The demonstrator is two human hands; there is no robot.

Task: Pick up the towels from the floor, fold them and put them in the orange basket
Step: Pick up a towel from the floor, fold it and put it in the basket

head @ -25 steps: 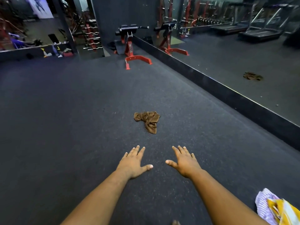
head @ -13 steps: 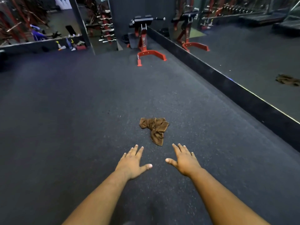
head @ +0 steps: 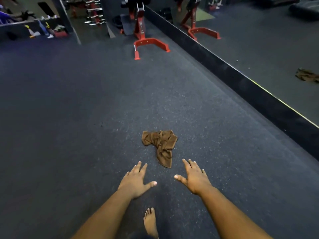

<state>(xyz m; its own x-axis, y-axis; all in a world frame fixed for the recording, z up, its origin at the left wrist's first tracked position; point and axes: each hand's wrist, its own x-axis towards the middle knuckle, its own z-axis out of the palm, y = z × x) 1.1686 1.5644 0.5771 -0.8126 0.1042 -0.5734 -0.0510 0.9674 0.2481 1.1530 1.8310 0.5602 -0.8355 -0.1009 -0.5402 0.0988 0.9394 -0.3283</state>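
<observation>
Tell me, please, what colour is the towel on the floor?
Brown, plain with no pattern; the towel shows best in the head view.

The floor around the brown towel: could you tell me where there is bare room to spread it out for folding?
Bare dark floor stretches wide to the left of the brown towel, and between it and the red bench base. On the right, a narrower strip runs to the mirror's black ledge. It is crowded near the towel's lower tip, by the left hand, right hand and bare foot.

Bare forearms, bare foot [head: 150, 221]
</observation>
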